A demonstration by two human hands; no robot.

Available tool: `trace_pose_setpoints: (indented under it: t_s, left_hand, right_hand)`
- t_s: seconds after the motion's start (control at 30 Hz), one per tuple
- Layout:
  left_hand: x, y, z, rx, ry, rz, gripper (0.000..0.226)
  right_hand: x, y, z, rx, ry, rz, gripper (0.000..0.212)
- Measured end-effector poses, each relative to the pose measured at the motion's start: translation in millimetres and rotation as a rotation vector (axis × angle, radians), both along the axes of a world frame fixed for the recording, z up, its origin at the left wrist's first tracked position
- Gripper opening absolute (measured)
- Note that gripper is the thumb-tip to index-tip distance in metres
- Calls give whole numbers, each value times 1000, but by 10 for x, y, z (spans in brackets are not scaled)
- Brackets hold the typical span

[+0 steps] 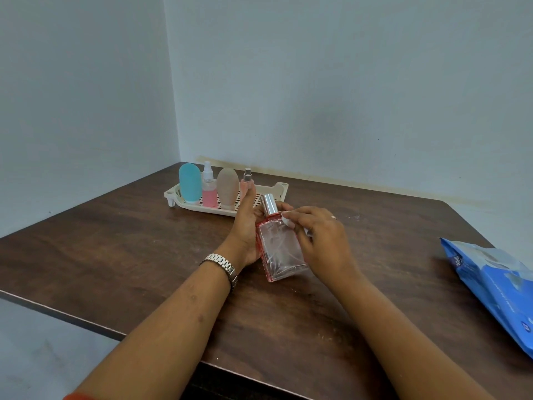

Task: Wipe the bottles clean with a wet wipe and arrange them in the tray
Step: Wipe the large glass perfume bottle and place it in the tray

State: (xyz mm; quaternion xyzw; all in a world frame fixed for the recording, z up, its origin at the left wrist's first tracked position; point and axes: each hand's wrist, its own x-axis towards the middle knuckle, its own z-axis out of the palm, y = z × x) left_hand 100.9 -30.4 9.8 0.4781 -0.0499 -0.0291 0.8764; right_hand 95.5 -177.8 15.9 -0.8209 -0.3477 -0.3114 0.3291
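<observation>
1. I saw two plain, pale blue-grey walls (pixel 346 82) meeting in a corner (pixel 172 111).
2. A dark brown wood-grain worktop (pixel 129 255) stood in that corner.
3. A yellowish stain (pixel 360 184) ran along the back wall's base.
4. Grey floor (pixel 34 356) showed lower left; the light was soft.

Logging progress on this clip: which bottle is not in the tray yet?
The square clear glass bottle with the silver cap, held in the left hand while the right hand presses a wipe on it. The other four stand in the tray.

A silver link watch (pixel 223 265) circles the left wrist. A thin ring (pixel 333 217) sits on the right hand (pixel 320 241). An orange sleeve edge (pixel 78 396) shows near left.
</observation>
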Motion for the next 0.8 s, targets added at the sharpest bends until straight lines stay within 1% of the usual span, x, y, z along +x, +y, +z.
trace_pose_setpoints:
  t_s: [0.13, 0.3, 0.5, 0.57, 0.8]
  left_hand:
    - [-15, -17, -14, -48, -30, -78, 84]
    - [-63, -59, 7, -112, -64, -138, 83]
    - [-73, -99, 34, -108, -81, -95, 87]
    - [-70, -93, 31, -100, -77, -76, 88]
    - [-83, -93, 45, -91, -65, -79, 90]
  right_hand:
    - [-30, 15, 42, -26, -50, -2, 27]
    - [-60, 30, 52, -54, -91, 36, 25]
    - [-117, 170, 68, -182, -189, 83, 25]
    - [-116, 206, 56, -248, -209, 89, 29]
    - [-105, 137, 87, -321, -296, 111, 34]
